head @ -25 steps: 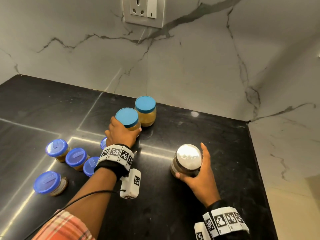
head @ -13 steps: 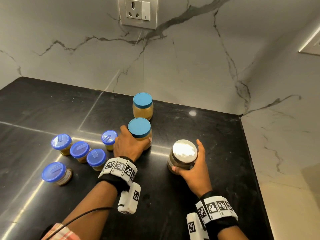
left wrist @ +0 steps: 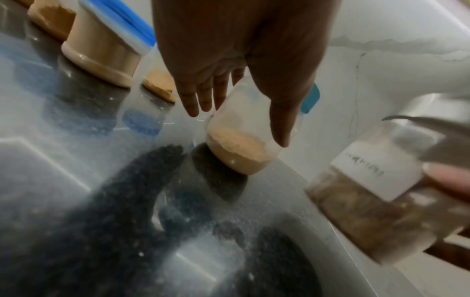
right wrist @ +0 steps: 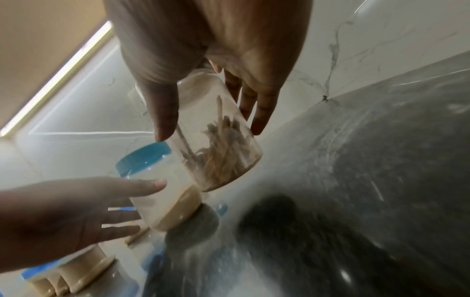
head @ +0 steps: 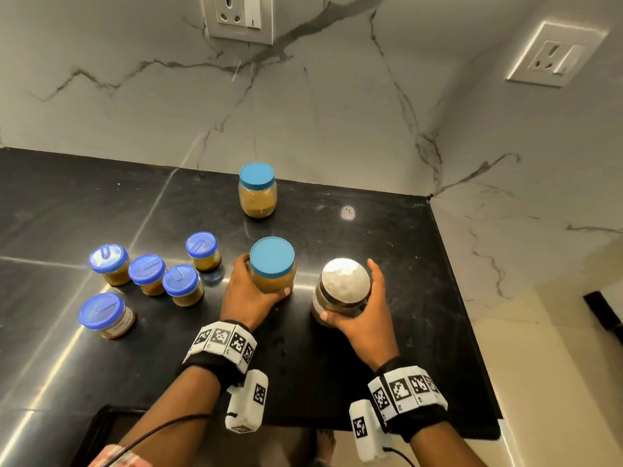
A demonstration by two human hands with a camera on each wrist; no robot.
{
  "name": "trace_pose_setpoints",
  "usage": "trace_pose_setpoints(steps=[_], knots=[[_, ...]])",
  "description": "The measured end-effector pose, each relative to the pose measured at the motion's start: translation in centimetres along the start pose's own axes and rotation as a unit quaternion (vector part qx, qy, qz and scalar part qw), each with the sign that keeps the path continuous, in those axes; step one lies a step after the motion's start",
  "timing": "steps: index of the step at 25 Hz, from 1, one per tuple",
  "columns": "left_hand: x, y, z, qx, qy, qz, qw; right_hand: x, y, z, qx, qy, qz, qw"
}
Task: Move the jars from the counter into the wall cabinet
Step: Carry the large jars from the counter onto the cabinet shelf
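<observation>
My left hand [head: 251,291] grips a teal-lidded jar of yellow powder [head: 272,267], thumb in front and fingers behind; the left wrist view shows the same jar [left wrist: 241,144] just above the black counter [head: 387,237]. My right hand [head: 362,311] holds a silver-lidded clear jar [head: 342,286] of brown sticks, lifted and tilted in the right wrist view [right wrist: 216,144]. A second teal-lidded jar [head: 258,190] stands near the back wall. Several small blue-lidded jars [head: 148,274] stand to the left. The wall cabinet is out of view.
A marble backsplash rises behind and to the right, with a socket plate [head: 237,16] above and another [head: 556,55] on the right wall. The counter's front edge [head: 303,428] runs under my wrists. A dark strip [head: 603,315] shows at the far right.
My left hand has drawn the teal-lidded jar toward me, away from the other teal jar. My right hand has lifted the silver-lidded jar a little. The view has tilted upward.
</observation>
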State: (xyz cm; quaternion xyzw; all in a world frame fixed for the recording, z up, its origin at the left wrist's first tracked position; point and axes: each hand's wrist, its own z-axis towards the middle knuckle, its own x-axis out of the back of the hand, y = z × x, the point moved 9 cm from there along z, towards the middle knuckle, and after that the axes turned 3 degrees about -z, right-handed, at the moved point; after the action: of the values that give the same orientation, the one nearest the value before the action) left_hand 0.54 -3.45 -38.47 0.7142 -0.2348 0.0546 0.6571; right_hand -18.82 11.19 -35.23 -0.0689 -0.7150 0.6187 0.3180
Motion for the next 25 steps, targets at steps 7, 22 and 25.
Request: trace_pose_setpoints(steps=[7, 22, 25], knots=[[2.0, 4.0, -3.4, -0.068, -0.017, -0.014, 0.997, 4.5, -7.2, -0.6, 0.113, 0.063, 0.051, 0.99], [11.1, 39.4, -12.0, -0.474, 0.033, -0.076, 0.877, 23.0, -33.1, -4.9, 0.357, 0.274, 0.058, 0.891], [13.1, 44.8, -13.1, -0.501, 0.038, -0.084, 0.861, 26.4, -37.2, -5.7, 0.383, 0.302, 0.046, 0.872]])
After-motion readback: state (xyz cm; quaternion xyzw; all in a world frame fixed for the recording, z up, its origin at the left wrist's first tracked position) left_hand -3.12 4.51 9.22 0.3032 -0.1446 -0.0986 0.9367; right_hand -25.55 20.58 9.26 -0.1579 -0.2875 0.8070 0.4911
